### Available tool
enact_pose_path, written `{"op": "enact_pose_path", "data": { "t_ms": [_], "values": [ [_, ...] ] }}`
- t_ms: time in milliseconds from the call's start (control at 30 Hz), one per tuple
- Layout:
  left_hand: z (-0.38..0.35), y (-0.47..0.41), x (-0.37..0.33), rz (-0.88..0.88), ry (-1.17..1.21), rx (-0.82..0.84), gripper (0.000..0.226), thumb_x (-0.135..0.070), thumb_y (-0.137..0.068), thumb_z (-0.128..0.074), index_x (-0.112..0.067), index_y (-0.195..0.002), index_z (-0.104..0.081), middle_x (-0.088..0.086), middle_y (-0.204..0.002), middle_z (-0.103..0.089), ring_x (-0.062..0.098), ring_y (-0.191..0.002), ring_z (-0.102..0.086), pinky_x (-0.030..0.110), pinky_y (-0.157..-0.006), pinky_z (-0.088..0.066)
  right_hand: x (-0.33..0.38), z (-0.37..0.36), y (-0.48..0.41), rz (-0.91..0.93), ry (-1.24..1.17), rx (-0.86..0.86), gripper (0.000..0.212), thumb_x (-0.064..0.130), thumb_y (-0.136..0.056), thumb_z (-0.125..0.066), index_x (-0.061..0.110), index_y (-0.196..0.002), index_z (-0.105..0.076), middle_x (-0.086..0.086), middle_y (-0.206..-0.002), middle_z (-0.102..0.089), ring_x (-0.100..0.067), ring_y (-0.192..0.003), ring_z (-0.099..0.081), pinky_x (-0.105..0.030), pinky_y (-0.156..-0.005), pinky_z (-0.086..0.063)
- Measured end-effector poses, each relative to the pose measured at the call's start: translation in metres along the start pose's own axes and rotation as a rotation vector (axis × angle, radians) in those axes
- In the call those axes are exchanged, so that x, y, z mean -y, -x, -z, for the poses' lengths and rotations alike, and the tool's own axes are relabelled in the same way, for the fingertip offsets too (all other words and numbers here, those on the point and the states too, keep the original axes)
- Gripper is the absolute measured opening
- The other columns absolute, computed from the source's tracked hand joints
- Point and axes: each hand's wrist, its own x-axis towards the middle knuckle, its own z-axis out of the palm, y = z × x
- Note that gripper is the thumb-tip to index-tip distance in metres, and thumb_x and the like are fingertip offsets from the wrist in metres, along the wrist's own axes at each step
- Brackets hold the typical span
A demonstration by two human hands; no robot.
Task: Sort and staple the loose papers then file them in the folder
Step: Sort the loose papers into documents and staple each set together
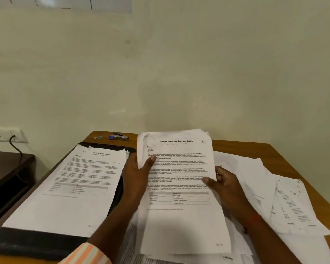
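Internship stack (179, 178): white printed sheets, top pg titled "Sample Internship Documentation", small table low on pg, top edges uneven. Held up at centre by both side edges, tilted.
Folder (36, 242): black, open flat, left.
Health report pile (74, 187): lies on folder.
Loose papers (274, 187): messy overlapping spread, right.
Stapler (120, 137): silver w/ blue end, far edge beyond folder.

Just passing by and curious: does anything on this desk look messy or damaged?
Yes. The loose papers on the right lie crooked and overlapping, and the held stack has dark smudges near its top left corner.
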Motion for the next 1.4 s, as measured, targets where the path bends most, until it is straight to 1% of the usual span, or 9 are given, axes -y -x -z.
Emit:
{"op": "enact_pose_path", "data": {
  "t_ms": [167,333,533,633,767,933,1033,1133,1400],
  "values": [
    [-0.002,0.001,0.005,0.076,0.134,0.230,0.037,-0.027,-0.098,-0.064,-0.025,-0.135,-0.057,-0.006,-0.118,-0.074,0.015,-0.105,-0.072,0.037,-0.087,-0.060,-0.004,0.000,-0.005,0.046,0.199,-0.197,0.016,0.030,-0.095,-0.067,0.019,-0.104,-0.072,0.007,-0.100,-0.078,-0.017,-0.093,-0.075,-0.053,-0.090,-0.058],
    [-0.003,-0.003,0.016,0.091,0.073,0.252,0.047,-0.012,-0.100,-0.061,-0.030,-0.141,-0.049,-0.008,-0.123,-0.071,0.016,-0.111,-0.070,0.041,-0.091,-0.059,-0.005,0.002,-0.003,0.089,0.236,-0.215,0.064,0.064,-0.082,-0.071,0.003,-0.100,-0.064,-0.013,-0.094,-0.075,-0.045,-0.091,-0.068,-0.065,-0.081,-0.055],
    [-0.001,-0.004,0.008,0.137,0.158,0.226,0.063,0.016,-0.091,-0.052,-0.023,-0.141,-0.046,-0.003,-0.124,-0.070,0.021,-0.109,-0.070,0.039,-0.081,-0.062,-0.006,0.003,-0.005,0.075,0.107,-0.049,0.021,0.010,-0.093,-0.070,0.011,-0.114,-0.067,0.002,-0.110,-0.077,-0.022,-0.103,-0.073,-0.036,-0.087,-0.060],
    [0.000,-0.001,-0.002,0.182,0.218,0.215,0.059,0.024,-0.086,-0.053,-0.023,-0.122,-0.052,0.001,-0.115,-0.074,0.021,-0.097,-0.074,0.036,-0.070,-0.062,-0.007,0.002,-0.006,0.109,0.131,-0.110,0.014,0.009,-0.095,-0.067,0.014,-0.108,-0.068,0.008,-0.104,-0.078,-0.016,-0.097,-0.074,-0.028,-0.081,-0.060],
    [-0.002,0.009,-0.019,0.109,0.304,0.258,0.040,0.012,-0.093,-0.058,-0.017,-0.120,-0.052,0.005,-0.114,-0.075,0.025,-0.099,-0.074,0.034,-0.073,-0.061,0.003,-0.008,0.003,0.251,0.196,-0.348,0.005,0.026,-0.098,-0.062,0.023,-0.098,-0.066,0.022,-0.095,-0.075,-0.001,-0.089,-0.071,-0.016,-0.069,-0.056],
    [-0.002,0.032,-0.048,-0.262,0.088,0.223,0.036,0.000,-0.099,-0.054,-0.030,-0.117,-0.047,-0.034,-0.107,-0.067,-0.003,-0.101,-0.068,0.015,-0.071,-0.056,0.030,-0.021,0.023,0.485,0.160,-0.465,0.016,0.051,-0.094,-0.057,0.036,-0.099,-0.056,0.036,-0.099,-0.068,0.007,-0.093,-0.068,-0.010,-0.068,-0.054],
    [-0.002,0.037,-0.049,-0.355,0.038,0.172,0.037,0.002,-0.099,-0.053,-0.030,-0.115,-0.044,-0.037,-0.107,-0.063,-0.006,-0.103,-0.066,0.011,-0.071,-0.055,0.033,-0.023,0.024,0.468,0.038,-0.424,0.018,0.033,-0.090,-0.060,0.034,-0.107,-0.055,0.036,-0.097,-0.068,0.008,-0.094,-0.067,-0.008,-0.068,-0.052],
    [-0.005,0.036,-0.047,-0.350,0.017,0.151,0.043,0.006,-0.098,-0.054,-0.031,-0.116,-0.044,-0.039,-0.105,-0.062,-0.009,-0.103,-0.063,0.009,-0.071,-0.053,0.028,-0.023,0.019,0.415,0.012,-0.359,0.027,0.017,-0.088,-0.066,0.031,-0.109,-0.058,0.033,-0.098,-0.070,0.005,-0.095,-0.068,-0.010,-0.069,-0.054],
    [-0.011,0.024,-0.020,-0.181,0.027,0.099,0.032,-0.015,-0.094,-0.067,-0.033,-0.117,-0.053,-0.018,-0.107,-0.065,-0.013,-0.092,-0.065,0.008,-0.065,-0.052,0.014,-0.020,0.013,0.228,0.040,-0.249,0.030,0.026,-0.088,-0.069,0.026,-0.118,-0.067,0.017,-0.110,-0.075,-0.003,-0.102,-0.070,-0.018,-0.079,-0.058]
  ]
}}
